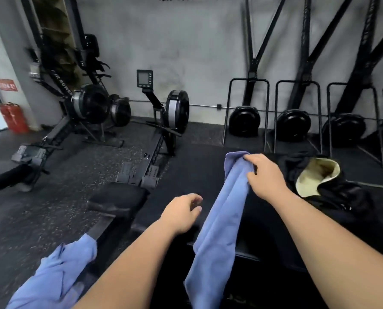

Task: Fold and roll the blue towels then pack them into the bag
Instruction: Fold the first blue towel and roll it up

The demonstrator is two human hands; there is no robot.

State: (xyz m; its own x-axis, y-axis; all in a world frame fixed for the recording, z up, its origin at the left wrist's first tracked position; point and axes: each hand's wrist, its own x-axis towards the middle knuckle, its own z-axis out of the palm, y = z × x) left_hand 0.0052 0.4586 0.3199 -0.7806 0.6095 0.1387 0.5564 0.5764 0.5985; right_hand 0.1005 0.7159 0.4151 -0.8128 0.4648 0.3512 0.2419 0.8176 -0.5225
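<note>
1. The held towel (217, 230) is gripped at its bunched upper end by the curled fingers of the right hand (265, 175), just left of the bag (342, 197), and it trails away from the bag toward the viewer over the dark bench (197, 166)
2. Nothing is held by the left hand (181, 214), whose fingers are loosely curled; it is placed farther left of the bag than the towel
3. With only one grip on a bunched corner, the cloth could twist or sag, and a crooked fold would probably result
4. The lower end appears to hang past the bench edge farthest from the bag, so the rest could be dragged off by its weight
5. The second towel (58, 277), well left of the bag, is draped low beside the rowing machine (161, 130) and could slide to the floor
6. Bare bench is left between towel and bag, though only a narrow strip; the bag is slumped, so a roll could be caught on its sagging rim
</note>
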